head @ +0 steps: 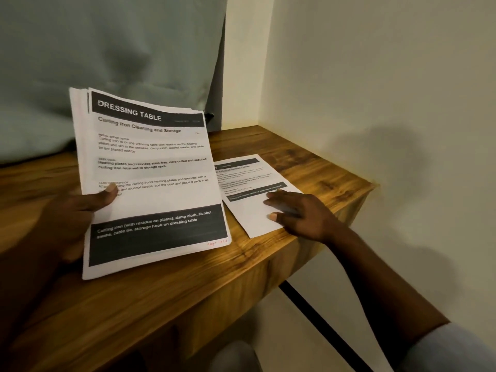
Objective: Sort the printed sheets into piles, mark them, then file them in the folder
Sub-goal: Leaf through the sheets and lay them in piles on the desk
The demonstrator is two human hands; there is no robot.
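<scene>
So here's where I'm at. My left hand (72, 210) has the stack of printed sheets (150, 181) pinched along its left edge, thumb on top over the text, the other fingers under the paper where I can't see them. The stack is tilted up toward me, and I reckon that's just so the top page can be read: it's headed "DRESSING TABLE", curling iron cleaning, with a little red handwritten mark (216, 242) at the bottom right corner, too small for me to read properly. The stack's bottom edge looks like it's resting on or just over the wooden desk (308, 162), hard to say which.

My right hand (300, 213) is open and flat, fingers spread, pressing on a single sheet (252, 183) lying on the desk just to the right of the stack. It isn't gripping anything, just pinning the lower half of that page. My guess is that's the start of a pile, and the flat palm keeps the sheet from sliding, since it's close to the desk's front edge with one corner nearly at the lip.

So sorting looks barely started: one page down, the rest in my left hand. No folder or pen anywhere I can see. Behind the stack there's just a grey-green curtain (107, 63).
</scene>
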